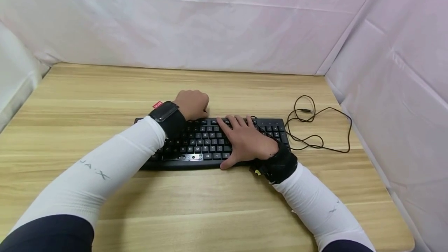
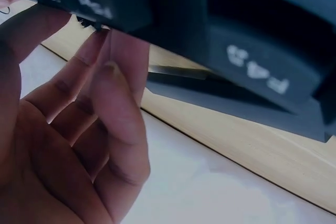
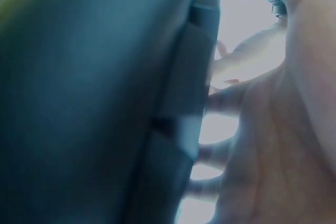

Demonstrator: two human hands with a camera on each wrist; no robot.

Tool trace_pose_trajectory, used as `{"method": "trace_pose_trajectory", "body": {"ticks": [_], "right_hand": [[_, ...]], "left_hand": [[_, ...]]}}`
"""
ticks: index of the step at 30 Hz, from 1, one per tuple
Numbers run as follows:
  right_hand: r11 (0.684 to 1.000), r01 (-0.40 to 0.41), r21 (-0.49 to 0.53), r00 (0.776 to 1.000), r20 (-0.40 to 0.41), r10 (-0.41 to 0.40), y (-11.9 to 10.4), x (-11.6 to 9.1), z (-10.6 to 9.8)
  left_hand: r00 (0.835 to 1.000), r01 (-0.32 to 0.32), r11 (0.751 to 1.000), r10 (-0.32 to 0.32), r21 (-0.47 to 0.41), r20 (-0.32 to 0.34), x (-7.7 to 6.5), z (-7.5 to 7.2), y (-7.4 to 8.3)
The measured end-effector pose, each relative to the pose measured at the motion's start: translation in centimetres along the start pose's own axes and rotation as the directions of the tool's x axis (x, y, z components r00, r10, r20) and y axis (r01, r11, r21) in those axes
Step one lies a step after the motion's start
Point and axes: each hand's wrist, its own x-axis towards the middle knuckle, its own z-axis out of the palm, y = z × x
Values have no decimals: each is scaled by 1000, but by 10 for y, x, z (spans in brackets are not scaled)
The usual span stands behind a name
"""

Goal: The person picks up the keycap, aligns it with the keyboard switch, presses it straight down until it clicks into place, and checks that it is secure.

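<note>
A black keyboard (image 1: 196, 147) lies on the wooden table. At its back edge, the left hand (image 1: 191, 104) is curled, knuckles up, close over the function keys. In the left wrist view its fingers (image 2: 60, 87) and thumb pinch a small brush, with a dark bristly tuft (image 2: 89, 23) showing at the fingertips; the grip hides most of the brush. The right hand (image 1: 246, 139) rests spread and flat across the right part of the keyboard, thumb at the front edge. Its palm (image 3: 278, 145) shows beside blurred keys in the right wrist view.
A thin black cable (image 1: 325, 147) lies in loose loops to the right of the keyboard, with its plug (image 1: 305, 110) among them. White cloth (image 1: 196, 30) hangs behind the table and at both sides. Bands with devices sit on both wrists.
</note>
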Motion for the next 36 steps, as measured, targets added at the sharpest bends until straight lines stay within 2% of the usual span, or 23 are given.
{"method": "trace_pose_trajectory", "body": {"ticks": [5, 12, 21, 30, 36], "right_hand": [[1000, 6, -11, 1000, -13, -6, -1, 0, 0], [1000, 1, -9, 1000, 8, -1, 1, 0, -1], [1000, 9, -23, 1000, 11, -9, 2, 1, -1], [1000, 2, -23, 1000, 14, -1, 4, 2, 1], [1000, -1, -22, 1000, 13, 1, 6, 1, 1]], "left_hand": [[1000, -11, 1000, 11, -2, -10, 0, 2, -5], [995, -43, 999, 40, -29, -92, -6, 2, -10], [993, -64, 996, 57, -65, -105, -28, -9, -9], [973, -155, 979, 129, -129, -190, -51, -9, -16], [973, -159, 972, 125, -171, -192, -66, -13, -15]]}}
